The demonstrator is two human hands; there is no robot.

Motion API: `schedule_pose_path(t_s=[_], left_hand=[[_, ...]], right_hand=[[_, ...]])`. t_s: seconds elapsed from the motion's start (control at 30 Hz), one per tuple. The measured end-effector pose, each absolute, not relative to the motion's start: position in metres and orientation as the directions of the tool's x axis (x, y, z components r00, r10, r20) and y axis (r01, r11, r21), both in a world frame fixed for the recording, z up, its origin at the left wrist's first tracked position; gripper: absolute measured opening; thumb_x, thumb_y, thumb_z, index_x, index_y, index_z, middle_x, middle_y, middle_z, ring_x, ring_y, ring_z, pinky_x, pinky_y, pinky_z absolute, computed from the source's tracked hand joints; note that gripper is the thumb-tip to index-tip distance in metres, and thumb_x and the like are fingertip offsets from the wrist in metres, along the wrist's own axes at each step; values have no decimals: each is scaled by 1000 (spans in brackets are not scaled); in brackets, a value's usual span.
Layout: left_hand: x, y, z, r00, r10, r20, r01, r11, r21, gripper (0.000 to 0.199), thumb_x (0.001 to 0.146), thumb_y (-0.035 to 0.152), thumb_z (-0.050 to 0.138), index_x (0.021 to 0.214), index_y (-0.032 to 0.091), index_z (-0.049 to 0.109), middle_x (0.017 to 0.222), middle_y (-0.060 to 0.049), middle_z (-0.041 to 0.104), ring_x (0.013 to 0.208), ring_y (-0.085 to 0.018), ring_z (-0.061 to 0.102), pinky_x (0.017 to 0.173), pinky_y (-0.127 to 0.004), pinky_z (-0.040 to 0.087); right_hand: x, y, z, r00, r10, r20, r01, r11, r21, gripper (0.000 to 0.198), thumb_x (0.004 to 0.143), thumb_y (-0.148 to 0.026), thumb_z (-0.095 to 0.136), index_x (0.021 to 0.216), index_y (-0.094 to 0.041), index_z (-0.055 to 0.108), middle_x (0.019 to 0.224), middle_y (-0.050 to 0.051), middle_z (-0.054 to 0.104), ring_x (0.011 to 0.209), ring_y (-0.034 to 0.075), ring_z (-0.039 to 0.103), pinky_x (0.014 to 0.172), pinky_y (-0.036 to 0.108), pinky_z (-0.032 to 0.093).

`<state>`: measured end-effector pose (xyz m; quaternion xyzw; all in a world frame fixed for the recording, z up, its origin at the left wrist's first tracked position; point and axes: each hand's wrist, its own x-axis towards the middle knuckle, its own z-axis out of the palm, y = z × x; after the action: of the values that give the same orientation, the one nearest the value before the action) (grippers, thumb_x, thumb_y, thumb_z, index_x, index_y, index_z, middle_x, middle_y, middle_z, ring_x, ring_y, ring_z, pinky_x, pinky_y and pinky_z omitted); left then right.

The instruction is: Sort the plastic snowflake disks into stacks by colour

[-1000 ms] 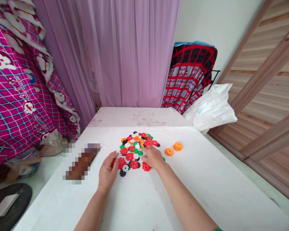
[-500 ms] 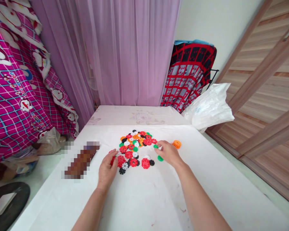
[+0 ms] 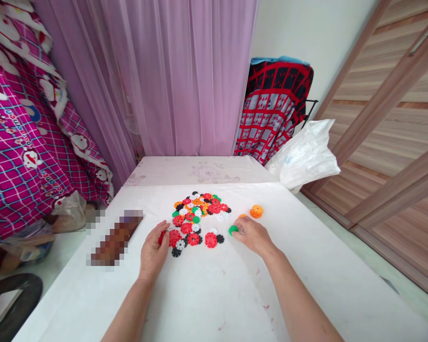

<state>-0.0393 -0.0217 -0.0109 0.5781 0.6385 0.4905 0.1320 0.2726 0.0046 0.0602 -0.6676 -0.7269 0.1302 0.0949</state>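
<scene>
A spread of plastic snowflake discs (image 3: 193,239) in red, black, white, green and orange lies on the white table. At its left edge my left hand (image 3: 154,249) rests, thumb and fingers closed around red snowflake discs (image 3: 162,236) that are partly hidden by the fingers. On the other side, my right hand (image 3: 254,234) pinches a green snowflake disc (image 3: 233,230) close to the tabletop; whether other green discs lie under it I cannot tell. Behind that hand sits a small stack of orange snowflake discs (image 3: 257,211), with another orange piece (image 3: 242,216) partly covered by the knuckles.
The white-covered table (image 3: 196,299) runs toward a purple curtain (image 3: 185,85). A blurred-out brown object (image 3: 116,240) lies at the left. A white plastic bag (image 3: 303,156) stands at the back right, near a wooden wardrobe (image 3: 388,142).
My right hand has moved down toward me with the green disc, to where a separate green disc lay. White and black discs it had covered now show. My left hand stays at the red discs.
</scene>
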Motion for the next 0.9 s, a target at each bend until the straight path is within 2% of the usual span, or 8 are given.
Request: schedule_pose_path(t_s=[0.2, 0.33, 0.53, 0.7, 0.9], left_hand=[[-39, -22, -10, -296, 874, 385, 593, -148, 792, 35, 83, 37, 49, 108, 23, 70, 124, -7, 68, 118, -24, 60, 108, -43, 43], [-38, -21, -12, -319, 876, 361, 561, -133, 817, 35, 84, 38, 48, 109, 23, 69, 126, -7, 66, 119, -24, 59, 108, -44, 42], [-39, -21, -14, -358, 878, 318, 493, -112, 863, 34, 84, 39, 50, 108, 24, 69, 127, -7, 66, 119, -23, 59, 107, -43, 42], [-38, -22, -13, -367, 878, 309, 470, -112, 876, 34, 84, 38, 51, 108, 23, 69, 127, -7, 66, 119, -23, 59, 107, -42, 42], [-38, -20, -14, -366, 881, 301, 457, -111, 882, 34, 83, 37, 51, 108, 23, 69, 127, -7, 66, 120, -23, 59, 108, -43, 42]], right_hand=[[269, 9, 66, -92, 996, 10, 938, 90, -336, 25, 80, -24, 59, 104, -24, 67, 107, 2, 66, 87, 14, 62, 72, 24, 38], [239, 22, 68, -212, 976, 52, 915, 217, -339, 23, 84, -21, 53, 100, -25, 70, 108, 1, 67, 85, 13, 62, 76, 25, 40], [177, 43, 56, -371, 928, 23, 883, 361, -301, 35, 83, -21, 55, 115, -29, 66, 111, 2, 66, 101, 19, 61, 78, 26, 42], [161, 53, 59, -393, 917, -66, 901, 370, -224, 31, 84, -22, 57, 113, -28, 67, 113, 5, 65, 100, 22, 61, 75, 28, 42], [154, 63, 61, -388, 917, -93, 901, 356, -248, 25, 79, -25, 63, 103, -22, 66, 112, 5, 66, 97, 20, 61, 72, 27, 40]])
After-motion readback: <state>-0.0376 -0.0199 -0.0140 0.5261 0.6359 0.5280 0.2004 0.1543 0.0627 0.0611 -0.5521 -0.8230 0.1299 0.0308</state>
